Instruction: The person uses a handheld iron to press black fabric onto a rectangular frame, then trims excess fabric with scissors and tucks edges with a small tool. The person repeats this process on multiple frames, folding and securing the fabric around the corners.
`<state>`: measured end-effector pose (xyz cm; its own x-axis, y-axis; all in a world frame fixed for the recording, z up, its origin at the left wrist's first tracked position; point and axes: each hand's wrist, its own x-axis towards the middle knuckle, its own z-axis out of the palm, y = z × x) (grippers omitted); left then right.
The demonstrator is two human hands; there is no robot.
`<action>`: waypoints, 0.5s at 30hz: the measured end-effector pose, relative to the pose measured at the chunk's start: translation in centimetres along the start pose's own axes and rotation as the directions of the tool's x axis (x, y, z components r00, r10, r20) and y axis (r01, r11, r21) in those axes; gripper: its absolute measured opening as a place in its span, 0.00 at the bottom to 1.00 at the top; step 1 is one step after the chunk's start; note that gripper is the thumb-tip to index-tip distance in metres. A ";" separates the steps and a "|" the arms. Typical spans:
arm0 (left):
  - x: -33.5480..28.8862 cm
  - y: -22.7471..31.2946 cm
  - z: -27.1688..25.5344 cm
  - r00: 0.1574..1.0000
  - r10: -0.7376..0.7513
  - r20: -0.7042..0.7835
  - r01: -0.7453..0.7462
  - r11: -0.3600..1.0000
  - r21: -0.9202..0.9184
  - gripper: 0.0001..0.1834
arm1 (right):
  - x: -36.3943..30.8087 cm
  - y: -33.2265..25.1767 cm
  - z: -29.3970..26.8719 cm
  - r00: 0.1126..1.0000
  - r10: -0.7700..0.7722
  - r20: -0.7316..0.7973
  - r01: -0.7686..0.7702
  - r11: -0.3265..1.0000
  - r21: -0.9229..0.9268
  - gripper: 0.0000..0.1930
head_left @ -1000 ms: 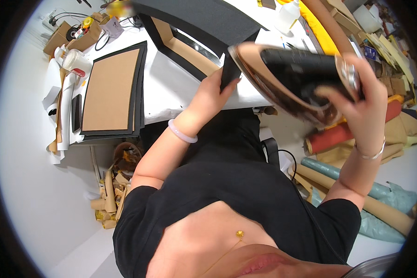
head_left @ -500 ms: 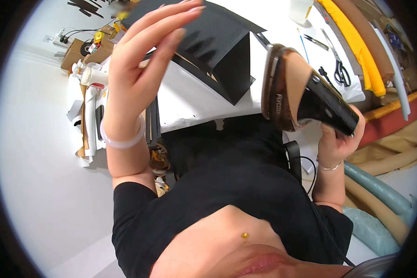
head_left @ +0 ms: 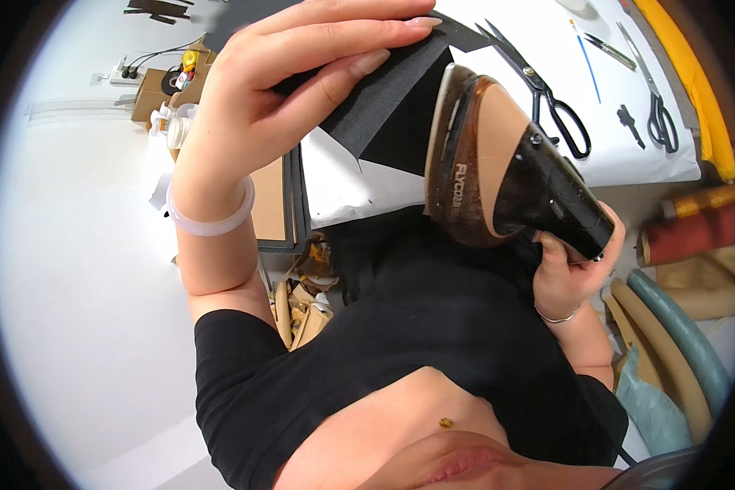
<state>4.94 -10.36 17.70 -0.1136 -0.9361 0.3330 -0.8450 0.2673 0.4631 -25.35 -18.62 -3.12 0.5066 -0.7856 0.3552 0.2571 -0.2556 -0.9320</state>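
My right hand (head_left: 576,265) is wrapped round the black handle of a handheld steam iron (head_left: 498,163) with a brown and tan body. The iron is tilted up, its flat plate facing left toward a folded black panel (head_left: 400,110) of leather-like or fabric material, close to its edge. Over that panel reaches my left hand (head_left: 294,90), fingers stretched out and the thumb a little apart. It grips nothing that I can see; whether the fingertips touch the panel I cannot tell. Part of the panel is hidden behind this hand.
A white-covered table (head_left: 335,200) carries black scissors (head_left: 539,90), a second pair of scissors (head_left: 660,114), a blue brush (head_left: 586,61) and a pen-like tool (head_left: 611,51). Yellow material (head_left: 694,82) lies along the right. Rolls of material (head_left: 678,335) stand lower right; a cardboard box (head_left: 149,94) is far left.
The view has shifted, showing more of the scissors on the right. The steam iron sits closer to the black panel, and my left hand reaches further right over it.
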 end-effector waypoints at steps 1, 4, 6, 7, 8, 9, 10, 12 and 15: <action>0.0 0.0 -0.1 1.000 -0.012 0.010 0.012 1.000 0.006 0.19 | 0.0 -0.1 0.1 1.000 0.025 -0.008 -0.025 0.999 0.021 0.34; -0.3 -0.9 -0.1 0.999 0.040 0.013 -0.040 0.999 0.025 0.20 | 0.0 -0.2 0.2 0.998 0.059 -0.016 -0.058 0.997 0.048 0.34; -0.3 -1.7 0.0 0.996 0.094 0.006 -0.094 0.995 0.021 0.20 | 0.1 0.1 -0.3 0.999 0.035 0.003 -0.035 0.999 0.015 0.34; -0.3 -1.8 0.0 0.993 0.114 0.002 -0.114 0.993 0.014 0.20 | 0.2 0.2 -0.3 1.000 0.024 0.010 -0.024 1.000 -0.007 0.35; -0.4 -1.9 0.1 0.993 0.121 -0.008 -0.121 0.993 -0.006 0.20 | 0.2 0.3 -0.3 1.000 0.011 0.019 -0.010 0.999 -0.033 0.35; -0.5 -2.1 0.2 0.991 0.131 -0.014 -0.131 0.991 -0.020 0.20 | 0.3 0.4 -0.3 1.000 0.006 0.025 -0.005 0.999 -0.048 0.35; -0.5 -2.2 0.3 0.990 0.140 -0.020 -0.141 0.989 -0.035 0.20 | 0.3 0.4 -0.3 1.000 0.002 0.031 0.000 0.998 -0.062 0.35; -0.4 -2.4 0.3 0.988 0.154 -0.019 -0.155 0.987 -0.052 0.20 | 0.3 0.4 -0.2 0.999 0.012 0.030 -0.010 0.998 -0.065 0.35; -0.1 -2.1 0.2 0.988 0.155 -0.004 -0.155 0.985 -0.073 0.20 | 0.3 0.2 0.0 1.000 0.023 0.009 -0.022 0.997 -0.077 0.36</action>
<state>6.59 -10.92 16.52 -0.2411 -0.8822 0.4045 -0.7768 0.4252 0.4645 -25.14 -18.84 -3.18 0.5194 -0.7863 0.3346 0.1818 -0.2808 -0.9424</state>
